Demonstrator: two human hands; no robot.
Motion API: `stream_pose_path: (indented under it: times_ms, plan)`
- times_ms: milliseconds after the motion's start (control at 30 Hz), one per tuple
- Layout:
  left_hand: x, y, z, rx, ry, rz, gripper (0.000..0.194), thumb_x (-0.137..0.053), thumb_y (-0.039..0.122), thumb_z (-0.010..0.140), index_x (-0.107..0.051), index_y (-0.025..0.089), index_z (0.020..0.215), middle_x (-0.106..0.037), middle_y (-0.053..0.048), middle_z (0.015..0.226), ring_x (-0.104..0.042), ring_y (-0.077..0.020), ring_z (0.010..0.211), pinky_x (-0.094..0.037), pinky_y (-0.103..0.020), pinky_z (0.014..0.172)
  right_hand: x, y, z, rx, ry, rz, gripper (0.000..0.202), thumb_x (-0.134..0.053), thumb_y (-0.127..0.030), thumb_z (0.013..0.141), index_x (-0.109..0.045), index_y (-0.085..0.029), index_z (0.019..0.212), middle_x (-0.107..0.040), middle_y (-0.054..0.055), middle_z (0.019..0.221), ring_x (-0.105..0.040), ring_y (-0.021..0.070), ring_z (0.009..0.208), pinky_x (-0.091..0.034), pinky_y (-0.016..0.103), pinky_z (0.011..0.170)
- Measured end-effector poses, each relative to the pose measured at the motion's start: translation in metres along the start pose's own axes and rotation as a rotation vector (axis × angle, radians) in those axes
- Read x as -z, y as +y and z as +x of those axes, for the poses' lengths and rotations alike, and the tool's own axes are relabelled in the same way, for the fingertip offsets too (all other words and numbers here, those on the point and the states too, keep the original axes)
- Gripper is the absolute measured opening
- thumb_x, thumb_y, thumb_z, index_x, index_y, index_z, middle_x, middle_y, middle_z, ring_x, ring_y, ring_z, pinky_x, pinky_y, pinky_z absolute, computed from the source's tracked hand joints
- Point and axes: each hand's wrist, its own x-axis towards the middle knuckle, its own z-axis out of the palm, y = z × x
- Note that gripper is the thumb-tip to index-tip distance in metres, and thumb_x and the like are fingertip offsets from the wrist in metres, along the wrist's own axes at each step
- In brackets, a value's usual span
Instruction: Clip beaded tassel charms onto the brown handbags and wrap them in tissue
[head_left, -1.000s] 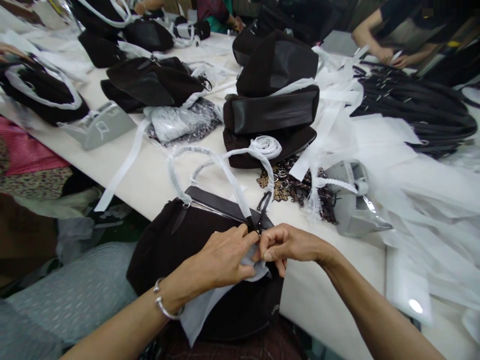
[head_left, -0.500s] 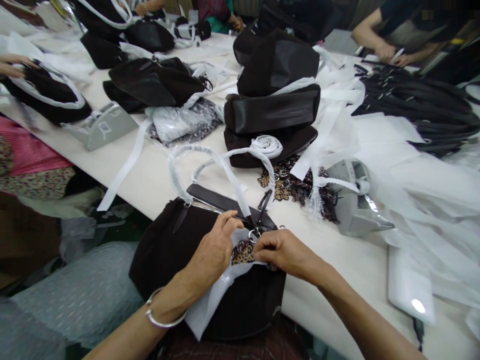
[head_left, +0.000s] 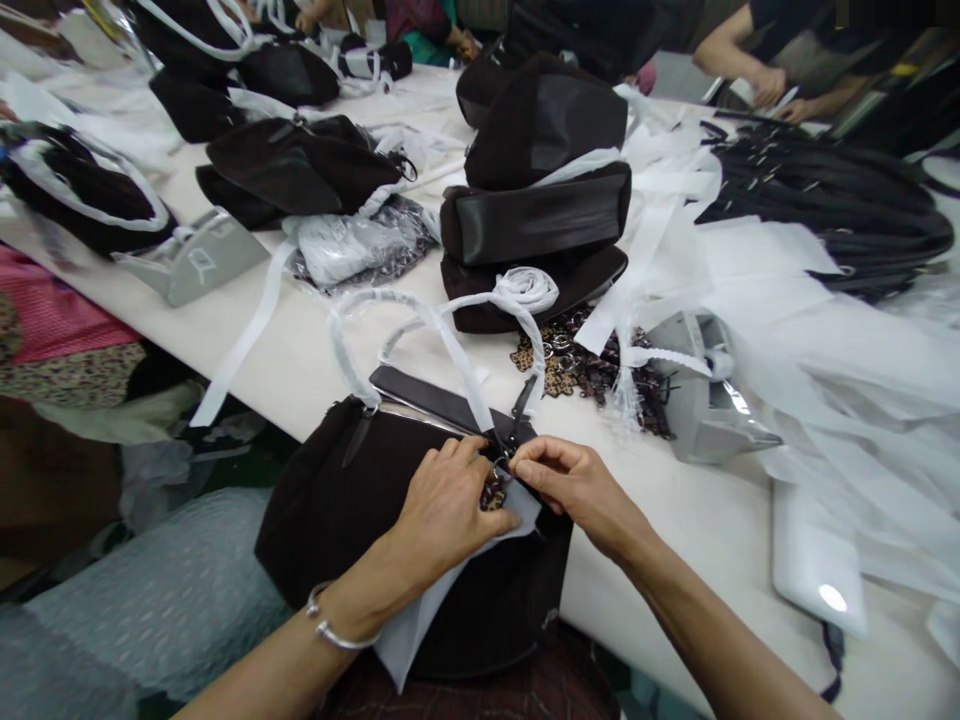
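Observation:
A black handbag (head_left: 322,500) with paper-wrapped handles (head_left: 450,350) lies at the table's near edge. My left hand (head_left: 446,495) rests over its front, fingers curled around a leopard-print charm (head_left: 493,492) and white tissue (head_left: 427,620). Only a small part of the charm shows between thumb and fingers. My right hand (head_left: 574,485) is closed in a pinch beside the metal ring at the handle's base; what its fingertips hold is too small to make out.
Black bags (head_left: 540,215) are stacked behind the handles. More leopard charms (head_left: 559,365), a grey tape dispenser (head_left: 697,390) and a white device (head_left: 814,560) lie to the right. People work at the far side.
My left hand has moved right and down over the charm, covering most of it. My right hand has shifted up to the ring. The camera view has shifted slightly.

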Motion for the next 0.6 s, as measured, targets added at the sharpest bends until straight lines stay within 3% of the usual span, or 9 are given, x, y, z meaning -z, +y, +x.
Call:
stream_pose_path:
  times_ms: [167,267,367,600]
  plan:
    - [-0.002,0.002,0.004,0.042,-0.027,-0.076,0.033,-0.067,0.037,0.072,-0.066,0.018,0.099,-0.061,-0.009,0.119,-0.057,-0.0294,0.105,-0.046,-0.041,0.089,-0.001,-0.009,-0.001,0.050,-0.113,0.082,0.021,-0.068,-0.037,0.081,-0.066,-0.016,0.081,-0.064,0.002,0.088,-0.045,0.0058,0.055,-0.036,0.020,0.049]
    - [-0.002,0.003,0.004,0.041,-0.035,-0.096,0.035,-0.067,0.042,0.072,-0.066,0.018,0.098,-0.060,-0.011,0.120,-0.057,-0.0318,0.106,-0.046,-0.043,0.091,-0.005,-0.011,0.000,0.067,-0.109,0.041,0.017,-0.067,-0.033,0.081,-0.067,-0.016,0.080,-0.062,0.000,0.076,-0.047,0.0076,0.056,-0.038,0.021,0.053]
    - [-0.001,0.000,0.004,0.043,-0.037,-0.141,0.027,-0.065,0.032,0.071,-0.065,0.017,0.094,-0.059,-0.012,0.120,-0.058,-0.0312,0.107,-0.046,-0.041,0.092,-0.007,-0.007,0.001,0.092,-0.060,-0.065,0.012,-0.065,-0.028,0.082,-0.070,-0.017,0.081,-0.061,-0.001,0.069,-0.050,0.0094,0.059,-0.039,0.021,0.056]
    - [0.010,-0.033,0.005,0.009,-0.144,-0.513,0.023,-0.061,0.017,0.069,-0.069,0.022,0.090,-0.061,-0.004,0.122,-0.058,-0.0235,0.112,-0.042,-0.032,0.099,-0.015,0.009,-0.003,0.117,0.056,-0.259,0.018,-0.064,-0.016,0.078,-0.068,-0.020,0.095,-0.061,-0.004,0.068,-0.053,0.0099,0.061,-0.039,0.021,0.056]
